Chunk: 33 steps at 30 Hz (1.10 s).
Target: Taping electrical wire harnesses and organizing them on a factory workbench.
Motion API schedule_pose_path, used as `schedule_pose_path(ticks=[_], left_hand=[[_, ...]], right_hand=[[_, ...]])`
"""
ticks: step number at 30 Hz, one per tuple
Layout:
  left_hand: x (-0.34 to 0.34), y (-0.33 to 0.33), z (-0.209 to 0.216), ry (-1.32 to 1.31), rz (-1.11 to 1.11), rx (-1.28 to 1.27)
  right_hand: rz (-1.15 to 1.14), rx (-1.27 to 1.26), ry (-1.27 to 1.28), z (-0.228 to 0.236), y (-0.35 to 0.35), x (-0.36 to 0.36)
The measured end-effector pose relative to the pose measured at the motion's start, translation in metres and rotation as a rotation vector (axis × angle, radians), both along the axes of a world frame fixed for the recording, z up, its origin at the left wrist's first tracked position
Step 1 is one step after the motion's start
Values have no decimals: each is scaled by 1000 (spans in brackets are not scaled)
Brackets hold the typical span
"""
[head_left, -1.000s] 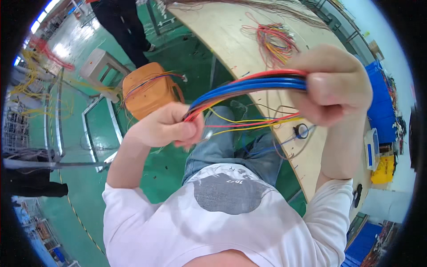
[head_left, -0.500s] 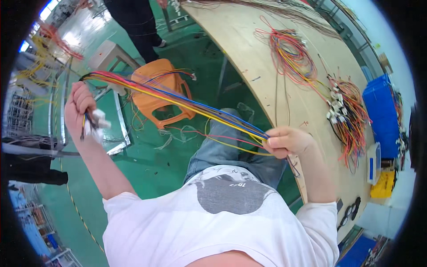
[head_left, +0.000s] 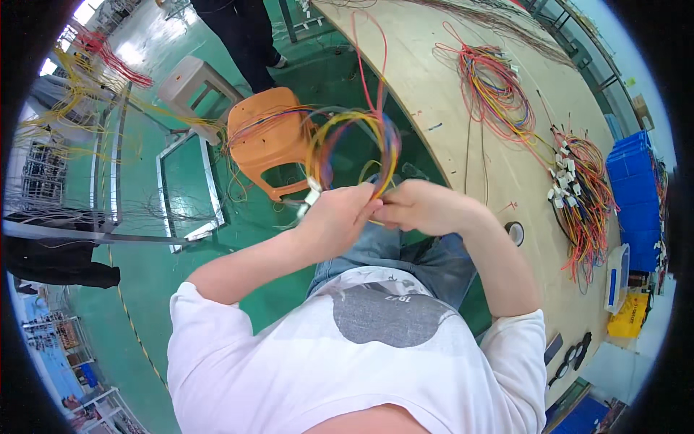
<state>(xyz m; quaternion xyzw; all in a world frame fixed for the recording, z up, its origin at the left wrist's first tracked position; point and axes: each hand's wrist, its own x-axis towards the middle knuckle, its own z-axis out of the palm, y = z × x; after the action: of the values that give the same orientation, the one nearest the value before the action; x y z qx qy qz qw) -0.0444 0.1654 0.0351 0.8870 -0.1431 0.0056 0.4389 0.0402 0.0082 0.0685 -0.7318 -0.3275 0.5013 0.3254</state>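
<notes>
A bundle of coloured wires (head_left: pixel 395 148), mostly yellow, red and blue, is looped into a coil above my lap. My left hand (head_left: pixel 340 217) is closed round the lower part of the coil, with white connectors (head_left: pixel 312 192) sticking out beside it. Against its fingertips, my right hand (head_left: pixel 419 207) pinches the same wires. A red loop rises above the coil. Part of the bundle is smeared by motion, and the grip points are partly hidden by my fingers.
An orange stool (head_left: pixel 264 130) stands ahead, with a grey stool (head_left: pixel 194 87) and a standing person (head_left: pixel 242 43) behind it. On the wooden table (head_left: pixel 434 94) at right lie a coiled wire bundle (head_left: pixel 495 87), a connector-ended wire pile (head_left: pixel 585 195) and a tape roll (head_left: pixel 515 233). Blue bins (head_left: pixel 633 195) stand beyond.
My left hand has come in from the far left to meet my right hand, which shifted left. The wire bundle, stretched between them before, is now bent into a coil.
</notes>
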Motion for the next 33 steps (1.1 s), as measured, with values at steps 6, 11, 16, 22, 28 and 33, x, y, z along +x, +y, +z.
schedule_pose_path(ticks=[6, 11, 16, 22, 28, 33], left_hand=[[6, 22, 49, 941, -394, -305], [-27, 96, 61, 894, -91, -770], [-30, 148, 51, 616, 526, -1199], [-1, 145, 5, 155, 869, -957], [13, 43, -8, 293, 314, -610], [14, 35, 15, 494, 190, -520]], right_hand=[[212, 142, -59, 18, -26, 13], [-38, 181, 366, 15, -93, 24], [-536, 104, 296, -7, -129, 16], [-274, -83, -223, -26, -69, 17], [174, 176, -472, -10, 39, -8], [49, 223, -448, 2, 26, 2]])
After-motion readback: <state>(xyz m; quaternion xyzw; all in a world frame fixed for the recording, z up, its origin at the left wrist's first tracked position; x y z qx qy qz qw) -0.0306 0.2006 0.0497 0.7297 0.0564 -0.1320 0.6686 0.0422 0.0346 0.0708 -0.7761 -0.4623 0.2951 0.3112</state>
